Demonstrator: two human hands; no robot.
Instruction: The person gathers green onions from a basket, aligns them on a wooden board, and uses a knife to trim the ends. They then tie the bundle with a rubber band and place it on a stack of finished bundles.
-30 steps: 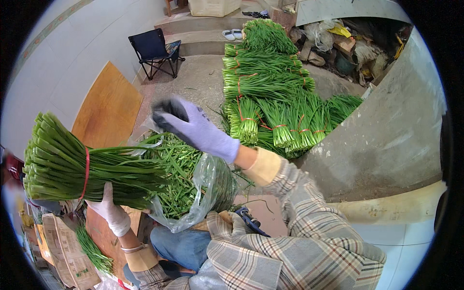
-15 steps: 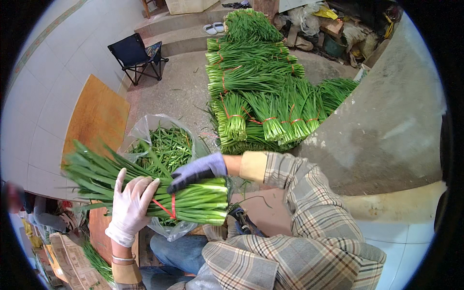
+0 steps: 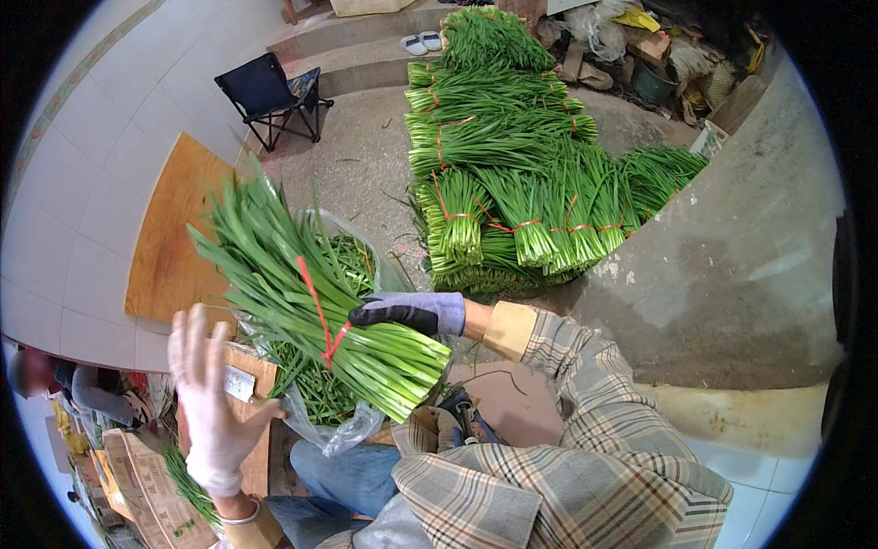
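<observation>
Your right hand (image 3: 416, 313): fingers gripping bunch (image 3: 293, 293) beside red band (image 3: 337, 343), probably because stems (image 3: 402, 375) sit tightest there. Bunch tilted above bag (image 3: 343, 432) (scraps (image 3: 315, 393) inside). Your left hand (image 3: 212, 403): fingers spread, empty, near bunch.

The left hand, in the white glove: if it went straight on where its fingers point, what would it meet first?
The left hand would probably meet the orange-brown wooden board first, though depth is unclear.
</observation>
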